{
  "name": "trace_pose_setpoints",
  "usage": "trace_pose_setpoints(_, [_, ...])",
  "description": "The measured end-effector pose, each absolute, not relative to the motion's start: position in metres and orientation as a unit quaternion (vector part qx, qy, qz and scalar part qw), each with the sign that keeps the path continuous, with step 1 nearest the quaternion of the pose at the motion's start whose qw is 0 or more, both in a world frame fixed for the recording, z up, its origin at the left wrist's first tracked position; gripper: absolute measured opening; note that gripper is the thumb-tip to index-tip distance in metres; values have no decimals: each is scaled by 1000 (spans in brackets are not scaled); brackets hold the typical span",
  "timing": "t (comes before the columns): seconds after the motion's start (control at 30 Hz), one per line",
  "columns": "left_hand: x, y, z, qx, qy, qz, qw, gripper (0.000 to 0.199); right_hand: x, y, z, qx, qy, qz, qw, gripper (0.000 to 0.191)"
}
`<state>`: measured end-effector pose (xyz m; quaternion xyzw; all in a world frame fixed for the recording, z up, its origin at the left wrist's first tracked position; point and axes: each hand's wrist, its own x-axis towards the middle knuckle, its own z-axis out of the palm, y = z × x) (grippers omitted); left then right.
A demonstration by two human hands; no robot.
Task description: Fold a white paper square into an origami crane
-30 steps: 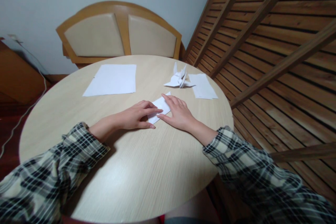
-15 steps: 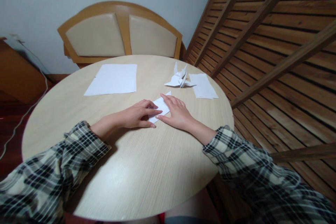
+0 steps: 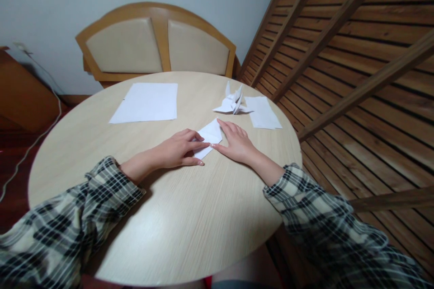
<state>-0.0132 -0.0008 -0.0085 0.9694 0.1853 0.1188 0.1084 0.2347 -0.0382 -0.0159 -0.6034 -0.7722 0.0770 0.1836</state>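
A small folded white paper (image 3: 212,132) lies flat on the round wooden table (image 3: 176,230), between my hands. My left hand (image 3: 179,149) rests on the paper's left part, its fingers apart and the index finger reaching across the sheet. At the paper's right edge is my right hand (image 3: 235,141), with thumb and index finger spread and their tips touching the edge. The tip of my right thumb is close to my left index fingertip.
A folded white paper crane (image 3: 232,100) stands beyond my right hand. Beside it lie white paper pieces (image 3: 263,113). Larger white sheets (image 3: 145,103) lie at the back left. Behind the table is a bench back (image 3: 164,45); slatted wood (image 3: 339,67) rises at the right.
My right hand has slid a little to the right, off the paper's face to its edge, so more of the folded paper shows. My left hand has barely moved.
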Motion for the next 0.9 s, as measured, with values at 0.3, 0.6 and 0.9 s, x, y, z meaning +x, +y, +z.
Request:
trace_pose_setpoints(0.3, [2,-24,-6,959,254,122,-18,66,244,-29,-21,-550,-781,70,287,27])
trace_pose_setpoints(0.6, [13,-33,-6,949,279,144,14,65,236,-32,-25,-468,-840,100,258,26])
trace_pose_setpoints(0.9, [-27,4,-5,952,213,163,150,66,241,-28,-19,-447,-852,114,248,26])
